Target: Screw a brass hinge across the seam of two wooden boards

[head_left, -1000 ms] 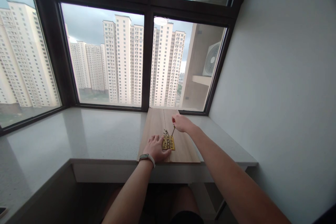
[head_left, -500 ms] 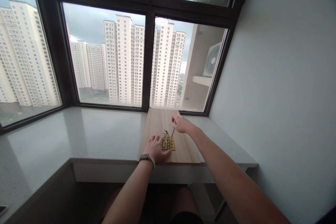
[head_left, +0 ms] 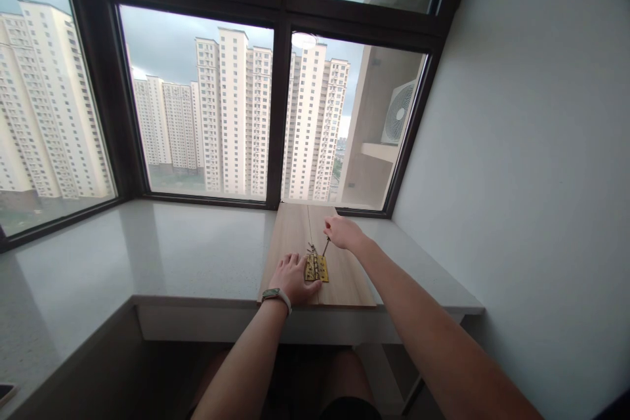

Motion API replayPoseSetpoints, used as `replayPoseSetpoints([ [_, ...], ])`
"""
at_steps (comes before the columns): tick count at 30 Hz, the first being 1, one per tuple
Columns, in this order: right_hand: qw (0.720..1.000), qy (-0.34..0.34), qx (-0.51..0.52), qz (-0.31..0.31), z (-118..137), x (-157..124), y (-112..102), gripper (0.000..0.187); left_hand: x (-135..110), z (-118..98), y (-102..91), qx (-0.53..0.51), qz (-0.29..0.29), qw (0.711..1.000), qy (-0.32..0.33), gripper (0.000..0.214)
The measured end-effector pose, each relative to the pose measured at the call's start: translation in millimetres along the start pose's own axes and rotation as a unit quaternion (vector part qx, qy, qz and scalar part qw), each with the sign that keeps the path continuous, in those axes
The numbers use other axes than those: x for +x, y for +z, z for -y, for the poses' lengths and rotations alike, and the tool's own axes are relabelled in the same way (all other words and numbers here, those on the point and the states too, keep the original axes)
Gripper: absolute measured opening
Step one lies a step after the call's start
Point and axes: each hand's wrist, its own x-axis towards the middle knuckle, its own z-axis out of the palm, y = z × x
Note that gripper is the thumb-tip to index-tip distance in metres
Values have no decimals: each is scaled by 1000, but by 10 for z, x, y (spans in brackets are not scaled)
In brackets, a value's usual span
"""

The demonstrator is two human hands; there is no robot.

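Two wooden boards [head_left: 344, 275] lie side by side on a white stone sill, and a brass hinge [head_left: 315, 268] sits across their seam near the front. My left hand [head_left: 291, 278], a watch on its wrist, rests flat on the left board with its fingers against the hinge. My right hand [head_left: 343, 233] is closed round the handle of a screwdriver [head_left: 325, 247], whose thin shaft slants down to the hinge's right leaf. Several small screws stand at the hinge's far end.
The white stone sill [head_left: 187, 252] runs left and wraps round the corner under dark-framed windows [head_left: 278, 105]. A plain white wall [head_left: 531, 144] closes the right side. The sill's front edge drops off just before the boards, above my knees.
Almost nothing has changed; my right hand shifts very slightly at the screwdriver while my left hand stays on the board.
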Motion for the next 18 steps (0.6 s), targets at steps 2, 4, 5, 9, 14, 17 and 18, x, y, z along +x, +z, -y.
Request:
replayPoseSetpoints([
  [2, 1000, -2, 11, 7, -6, -2, 5, 11, -1, -2, -1, 4, -2, 1000, 1, 83],
  [4, 999, -10, 29, 10, -13, -2, 13, 7, -2, -6, -7, 7, 2, 1000, -1, 83],
  [5, 999, -17, 39, 8, -16, -3, 17, 5, -3, -9, -12, 8, 7, 1000, -3, 83],
  [9, 997, -40, 69, -1, -10, -10, 26, 6, -6, -20, -27, 9, 18, 1000, -6, 85],
  [14, 998, -36, 41, -4, 29, -9, 7, 4, -6, -20, -17, 9, 2, 1000, 1, 83],
  [17, 1000, -23, 14, -12, 35, -6, -6, 4, -5, -18, -9, 8, 2, 1000, -3, 82],
  [18, 1000, -16, 9, -14, 32, -8, -7, 7, -4, -17, -7, 8, 0, 1000, -4, 82],
])
